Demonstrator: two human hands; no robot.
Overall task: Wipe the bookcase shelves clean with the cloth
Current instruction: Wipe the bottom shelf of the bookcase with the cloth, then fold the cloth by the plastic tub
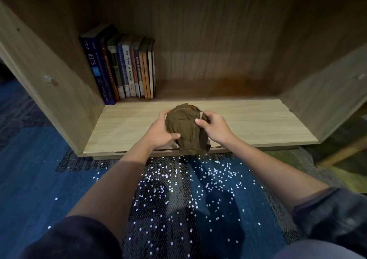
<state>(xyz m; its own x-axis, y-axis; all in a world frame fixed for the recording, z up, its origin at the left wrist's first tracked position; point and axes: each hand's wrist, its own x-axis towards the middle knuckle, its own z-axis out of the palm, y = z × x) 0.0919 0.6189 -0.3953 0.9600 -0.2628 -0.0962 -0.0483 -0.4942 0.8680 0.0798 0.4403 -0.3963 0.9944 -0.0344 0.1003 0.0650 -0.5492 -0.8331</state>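
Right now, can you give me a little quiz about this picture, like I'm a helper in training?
1. True or false: the olive cloth is spread flat on the shelf.
2. Where do the books stand? A) back left of the shelf B) back right of the shelf C) on the carpet
3. Fill in: the cloth is gripped by ___ hands.
Key: 1 false, it is bunched up. 2 A. 3 two: the left hand and the right hand.

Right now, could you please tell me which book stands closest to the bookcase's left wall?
The dark blue IELTS book, at the row's left end; all others stand further right.
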